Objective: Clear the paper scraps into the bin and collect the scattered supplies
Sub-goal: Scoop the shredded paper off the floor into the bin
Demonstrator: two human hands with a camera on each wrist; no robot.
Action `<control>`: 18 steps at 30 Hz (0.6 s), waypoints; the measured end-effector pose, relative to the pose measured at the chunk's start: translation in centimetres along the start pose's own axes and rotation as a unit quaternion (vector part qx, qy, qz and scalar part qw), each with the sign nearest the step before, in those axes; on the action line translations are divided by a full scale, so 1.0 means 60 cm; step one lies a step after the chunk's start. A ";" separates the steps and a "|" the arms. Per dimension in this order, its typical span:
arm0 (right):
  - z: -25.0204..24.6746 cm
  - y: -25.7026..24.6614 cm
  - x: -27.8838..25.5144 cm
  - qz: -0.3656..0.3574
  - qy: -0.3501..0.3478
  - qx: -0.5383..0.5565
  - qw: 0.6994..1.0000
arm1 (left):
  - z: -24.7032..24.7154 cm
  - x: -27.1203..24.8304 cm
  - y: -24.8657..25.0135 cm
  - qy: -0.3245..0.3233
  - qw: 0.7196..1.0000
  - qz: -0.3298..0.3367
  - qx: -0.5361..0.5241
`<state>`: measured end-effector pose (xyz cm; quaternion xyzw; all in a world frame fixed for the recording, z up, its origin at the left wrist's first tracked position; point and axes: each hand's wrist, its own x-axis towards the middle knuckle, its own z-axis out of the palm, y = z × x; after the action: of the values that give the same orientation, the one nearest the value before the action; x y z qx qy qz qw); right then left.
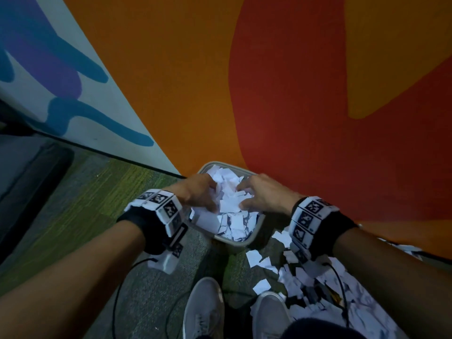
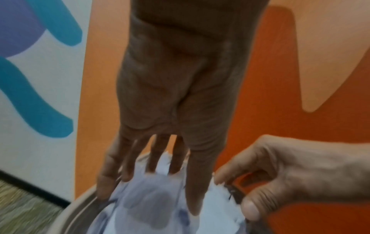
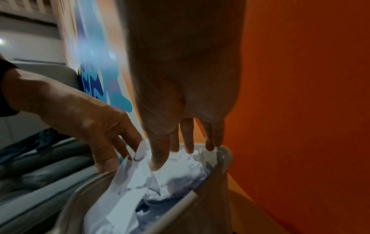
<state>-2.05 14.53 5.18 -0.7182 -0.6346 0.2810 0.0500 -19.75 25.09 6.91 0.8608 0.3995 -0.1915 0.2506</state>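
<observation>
A grey bin (image 1: 257, 227) stands on the floor against the orange wall, heaped with white paper scraps (image 1: 228, 204). Both hands are over its mouth. My left hand (image 1: 206, 192) reaches down on the bin's left side, fingers spread and straight, their tips on the paper (image 2: 152, 197). My right hand (image 1: 254, 195) is on the right side, fingers pointing down onto the heap (image 3: 180, 171), thumb apart from them. Neither hand plainly grips a scrap. One scrap (image 3: 140, 149) stands up beside the left fingers.
Many more white scraps (image 1: 308, 277) lie on the carpet right of the bin, under my right forearm. My two grey shoes (image 1: 204, 307) stand just before the bin. Cables trail over the floor. A dark sofa (image 1: 29, 182) is at the left.
</observation>
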 end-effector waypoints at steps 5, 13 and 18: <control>-0.043 0.027 -0.087 -0.004 0.061 0.078 0.995 | -0.068 -0.038 0.066 0.062 0.997 0.021 0.030; -0.061 0.151 -0.300 0.065 0.101 0.118 0.986 | -0.039 -0.049 0.288 0.044 0.976 0.187 0.098; 0.008 0.286 -0.444 0.163 0.139 0.228 0.950 | 0.067 -0.020 0.391 -0.046 0.951 0.274 0.134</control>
<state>11.93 -13.91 6.50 -0.8132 -0.4147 0.3199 0.2536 -2.61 9.01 10.87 0.9530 0.1069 -0.2069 0.1937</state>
